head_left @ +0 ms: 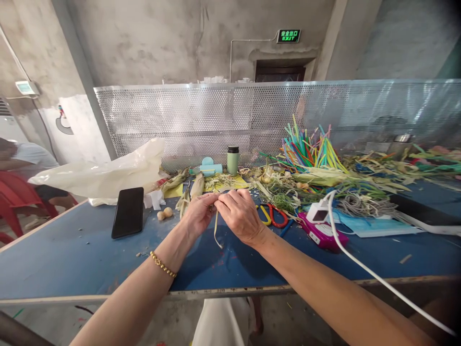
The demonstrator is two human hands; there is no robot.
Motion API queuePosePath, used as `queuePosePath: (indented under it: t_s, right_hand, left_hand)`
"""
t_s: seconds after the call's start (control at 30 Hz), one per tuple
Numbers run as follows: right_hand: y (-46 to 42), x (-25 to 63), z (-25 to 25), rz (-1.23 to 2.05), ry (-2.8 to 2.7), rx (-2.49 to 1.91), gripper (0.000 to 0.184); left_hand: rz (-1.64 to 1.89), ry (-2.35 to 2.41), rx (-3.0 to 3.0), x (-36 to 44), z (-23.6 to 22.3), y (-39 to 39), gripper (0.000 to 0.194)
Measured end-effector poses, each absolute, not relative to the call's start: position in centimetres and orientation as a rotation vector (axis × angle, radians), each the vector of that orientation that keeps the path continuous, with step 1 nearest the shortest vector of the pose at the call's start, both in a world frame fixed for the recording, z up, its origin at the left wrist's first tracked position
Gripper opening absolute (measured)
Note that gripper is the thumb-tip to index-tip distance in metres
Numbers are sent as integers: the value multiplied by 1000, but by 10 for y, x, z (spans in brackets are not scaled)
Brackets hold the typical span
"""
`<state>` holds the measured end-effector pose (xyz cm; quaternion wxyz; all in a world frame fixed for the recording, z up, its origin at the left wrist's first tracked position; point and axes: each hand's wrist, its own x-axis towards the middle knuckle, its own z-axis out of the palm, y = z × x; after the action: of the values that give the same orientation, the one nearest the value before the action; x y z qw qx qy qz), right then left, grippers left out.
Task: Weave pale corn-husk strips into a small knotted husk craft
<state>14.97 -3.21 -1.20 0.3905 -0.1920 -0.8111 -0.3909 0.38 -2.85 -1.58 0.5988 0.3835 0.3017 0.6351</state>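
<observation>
Soft light, glare on perforated panel (pixel 266 113), shadow on blue table (pixel 86 259), dark right corners

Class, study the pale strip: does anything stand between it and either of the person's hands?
Nothing visible does. The left hand and right hand meet at the fingertips, and the pale strip hangs from there. The phone lies off to the left.

Left hand (pixel 199 211) and right hand (pixel 242 217), meeting, fingers pinched on a pale strip (pixel 216 229) that hangs between them. Phone (pixel 127 213), left. Green bottle (pixel 233 162), far. Pipe cleaners (pixel 306 150), far right. Scissors (pixel 280 225) and purple socket (pixel 326 234), right.
</observation>
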Motion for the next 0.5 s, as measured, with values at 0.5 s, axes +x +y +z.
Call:
queuePosePath:
  t_s: [0.5]
  right_hand:
    - [-31, 150, -17, -988, -2062, -477, 24]
  left_hand:
    - [1452, 756, 876, 5, -14, -33, 23]
